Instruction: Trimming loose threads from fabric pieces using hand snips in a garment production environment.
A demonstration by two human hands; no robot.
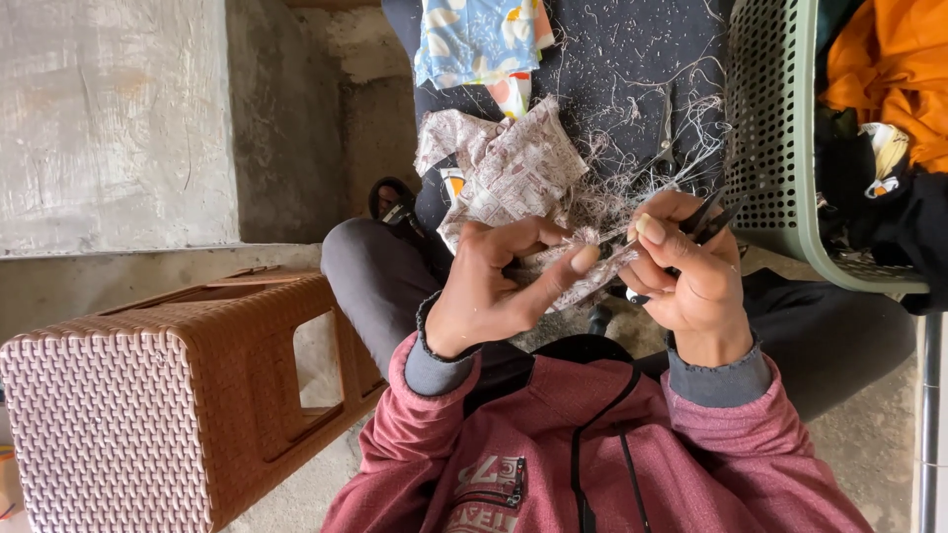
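Note:
My left hand (499, 286) pinches the near edge of a small patterned cloth piece (513, 173), beige with a fine reddish print, that lies over my lap. My right hand (691, 271) grips a black thread snipper (709, 217), its tips pointing up and right, and also pinches a thin thread at the cloth's edge beside my left thumb. Loose cut threads (652, 158) cover the dark fabric on my lap.
A blue printed cloth (479, 39) lies further up the lap. At the right stands a green plastic basket (770, 128) holding orange and black garments (889, 59). A brown woven plastic stool (168, 395) lies on its side at the left, by a concrete wall (109, 118).

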